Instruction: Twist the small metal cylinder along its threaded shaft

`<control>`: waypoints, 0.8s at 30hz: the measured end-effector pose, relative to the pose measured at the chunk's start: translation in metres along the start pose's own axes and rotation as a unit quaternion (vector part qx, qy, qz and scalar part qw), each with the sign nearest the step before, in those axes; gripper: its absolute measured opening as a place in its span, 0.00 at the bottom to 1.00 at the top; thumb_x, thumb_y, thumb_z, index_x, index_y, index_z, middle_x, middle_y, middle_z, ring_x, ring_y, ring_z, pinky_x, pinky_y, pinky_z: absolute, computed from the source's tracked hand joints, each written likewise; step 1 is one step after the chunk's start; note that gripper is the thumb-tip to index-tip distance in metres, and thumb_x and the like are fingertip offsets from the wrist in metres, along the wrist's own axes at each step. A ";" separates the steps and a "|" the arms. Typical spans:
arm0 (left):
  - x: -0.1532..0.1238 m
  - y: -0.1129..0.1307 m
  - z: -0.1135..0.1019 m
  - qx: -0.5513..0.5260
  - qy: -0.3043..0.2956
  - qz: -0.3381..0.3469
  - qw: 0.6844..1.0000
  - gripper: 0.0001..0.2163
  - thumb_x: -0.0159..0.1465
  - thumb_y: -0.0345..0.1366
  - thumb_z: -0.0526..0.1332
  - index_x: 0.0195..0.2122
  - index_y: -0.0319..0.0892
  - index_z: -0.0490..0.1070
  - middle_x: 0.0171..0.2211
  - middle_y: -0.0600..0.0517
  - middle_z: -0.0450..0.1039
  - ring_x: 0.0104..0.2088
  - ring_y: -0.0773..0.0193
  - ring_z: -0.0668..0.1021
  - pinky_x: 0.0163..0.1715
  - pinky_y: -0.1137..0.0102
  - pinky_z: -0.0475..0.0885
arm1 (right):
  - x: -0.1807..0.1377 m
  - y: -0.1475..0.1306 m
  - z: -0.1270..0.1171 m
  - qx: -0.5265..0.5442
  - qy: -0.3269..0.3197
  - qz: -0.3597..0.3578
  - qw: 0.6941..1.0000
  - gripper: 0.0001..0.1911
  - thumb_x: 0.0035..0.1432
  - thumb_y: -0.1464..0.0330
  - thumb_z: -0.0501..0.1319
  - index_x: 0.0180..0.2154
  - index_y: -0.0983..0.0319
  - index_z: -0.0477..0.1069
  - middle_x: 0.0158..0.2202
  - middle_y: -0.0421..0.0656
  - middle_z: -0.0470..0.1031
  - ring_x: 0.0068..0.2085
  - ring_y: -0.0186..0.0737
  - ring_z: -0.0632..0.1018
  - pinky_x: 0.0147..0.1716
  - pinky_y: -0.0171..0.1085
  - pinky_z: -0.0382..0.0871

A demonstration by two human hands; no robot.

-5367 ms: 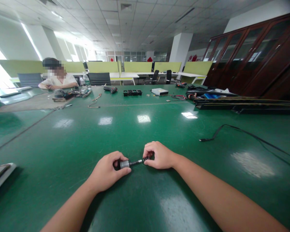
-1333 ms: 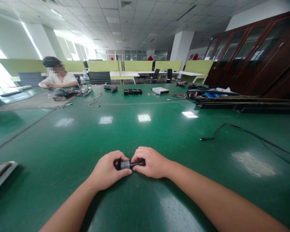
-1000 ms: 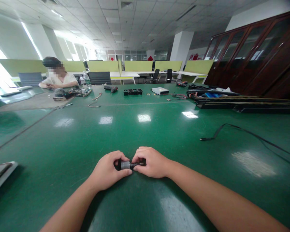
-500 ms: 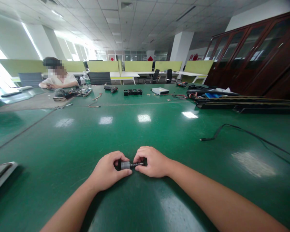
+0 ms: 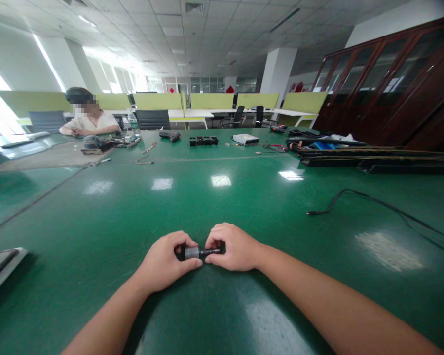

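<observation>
Low over the green table, a small motor-like part [image 5: 192, 253] lies sideways between my hands. It has a silver-grey cylinder on the left and a dark, ridged shaft pointing right. My left hand [image 5: 168, 261] is closed round the cylinder, thumb in front and index finger behind. Around the shaft [image 5: 210, 251] curl the thumb and fingers of my right hand [image 5: 235, 249]; how firmly they press on it I cannot tell. The cylinder's left end is partly hidden in my left hand.
A black cable [image 5: 340, 195] crosses the table at right. Far across stand a power drill [image 5: 169, 136], a black plastic part [image 5: 203, 141], a white box [image 5: 245, 139] and long black rails [image 5: 355, 157]. A person [image 5: 91, 121] sits at the far left. A grey-edged object [image 5: 7, 266] lies near left.
My right thumb and fingertips have shifted slightly at the shaft. My left hand and the part stay in place.
</observation>
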State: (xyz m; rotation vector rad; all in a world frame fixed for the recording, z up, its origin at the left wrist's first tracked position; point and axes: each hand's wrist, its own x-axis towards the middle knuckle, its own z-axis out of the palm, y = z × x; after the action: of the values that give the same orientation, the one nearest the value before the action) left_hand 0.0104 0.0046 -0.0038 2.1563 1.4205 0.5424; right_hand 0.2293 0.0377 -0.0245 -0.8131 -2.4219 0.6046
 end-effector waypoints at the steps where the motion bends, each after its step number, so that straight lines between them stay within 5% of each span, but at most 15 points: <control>1: 0.000 0.000 0.000 0.000 0.000 0.000 1.000 0.10 0.54 0.42 0.68 0.34 0.44 0.75 0.31 0.54 0.75 0.32 0.61 0.73 0.32 0.70 0.64 | 0.000 0.000 0.000 -0.002 0.000 0.000 1.000 0.06 0.49 0.69 0.69 0.31 0.62 0.73 0.27 0.38 0.73 0.32 0.36 0.73 0.37 0.36 0.64; 24: -0.001 -0.004 0.002 0.004 0.001 -0.002 1.000 0.11 0.55 0.43 0.68 0.34 0.44 0.75 0.31 0.54 0.74 0.32 0.61 0.73 0.32 0.70 0.64 | -0.001 0.006 -0.003 -0.011 0.014 -0.001 1.000 0.06 0.46 0.72 0.68 0.27 0.62 0.72 0.26 0.38 0.72 0.30 0.35 0.72 0.34 0.35 0.63</control>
State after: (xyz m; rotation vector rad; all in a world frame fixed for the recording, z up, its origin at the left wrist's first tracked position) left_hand 0.0080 0.0045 -0.0082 2.1603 1.4298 0.5393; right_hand 0.2342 0.0422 -0.0253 -0.8228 -2.4078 0.5642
